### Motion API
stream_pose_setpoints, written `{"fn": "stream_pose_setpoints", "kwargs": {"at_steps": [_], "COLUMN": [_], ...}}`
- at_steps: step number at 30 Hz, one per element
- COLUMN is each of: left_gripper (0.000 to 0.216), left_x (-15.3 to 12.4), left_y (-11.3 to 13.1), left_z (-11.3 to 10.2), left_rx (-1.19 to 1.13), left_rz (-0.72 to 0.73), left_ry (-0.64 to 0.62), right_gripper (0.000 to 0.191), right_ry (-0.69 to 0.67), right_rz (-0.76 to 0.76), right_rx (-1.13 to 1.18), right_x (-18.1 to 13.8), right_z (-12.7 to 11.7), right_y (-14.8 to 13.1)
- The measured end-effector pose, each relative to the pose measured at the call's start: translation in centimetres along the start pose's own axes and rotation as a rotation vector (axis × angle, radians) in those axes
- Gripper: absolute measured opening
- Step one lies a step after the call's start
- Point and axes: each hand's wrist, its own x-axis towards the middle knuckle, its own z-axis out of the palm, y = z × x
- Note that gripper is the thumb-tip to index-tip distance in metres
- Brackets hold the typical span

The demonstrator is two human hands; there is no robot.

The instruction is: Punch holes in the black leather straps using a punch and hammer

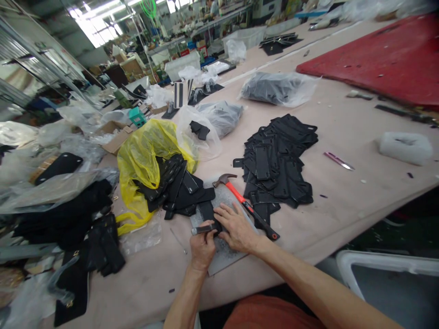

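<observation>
Left hand: at the lower centre of the frame, the left hand (202, 250) has its grip closed around a short dark tool (200, 229); its working end is hard to make out.
Right hand: the right hand (238, 230) lies palm down with fingers spread, its grip not closed on anything visible; whether the thumb pins something beneath, I cannot tell.
Black piece: the black piece (206, 211) lies on the grey board (221, 264) at the centre of the frame, partly covered by both hands.
Hammer: the hammer (249, 208) lies just right of the right hand, beside the right-hand pile (281, 160).
Slip risk: if the right hand pressed lightly, the piece could skid on the board and the tool could mark it off line.
Finger risk: the tool points towards the right hand, so a slip might catch its thumb.
Mix-up risk: the left-hand pile (181, 189), spilling from the yellow bag (140, 151), reaches the board; stray pieces could slide under the work.
</observation>
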Motion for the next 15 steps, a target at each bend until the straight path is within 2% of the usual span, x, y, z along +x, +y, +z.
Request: {"fn": "stream_pose_setpoints", "kwargs": {"at_steps": [4,6,8,10,12,15], "left_gripper": [0.021,0.020,0.020,0.019,0.018,0.016], "left_x": [0.3,0.4,0.4,0.4,0.4,0.4], "left_y": [0.2,0.2,0.1,0.1,0.1,0.1], "left_z": [0.1,0.2,0.2,0.3,0.3,0.5], "left_rx": [-0.012,-0.012,-0.015,-0.022,-0.025,-0.026], "left_rz": [0.027,0.032,0.024,0.019,0.019,0.017], "left_ry": [-0.035,-0.038,-0.043,-0.056,-0.059,-0.045], "right_gripper": [0.055,0.049,0.044,0.039,0.034,0.021], "right_ry": [-0.003,0.056,0.154,0.190,0.128,0.005], "right_rz": [-0.031,0.014,0.156,0.348,0.511,0.595], "right_rx": [0.020,0.004,-0.066,-0.124,-0.071,0.108], "right_x": [0.0,0.0,-0.1,-0.2,-0.1,0.5], "right_z": [-1.0,-2.3,-3.8,-5.0,-5.7,-5.8], "right_y": [0.2,0.6,1.5,2.7,4.1,5.7]}}
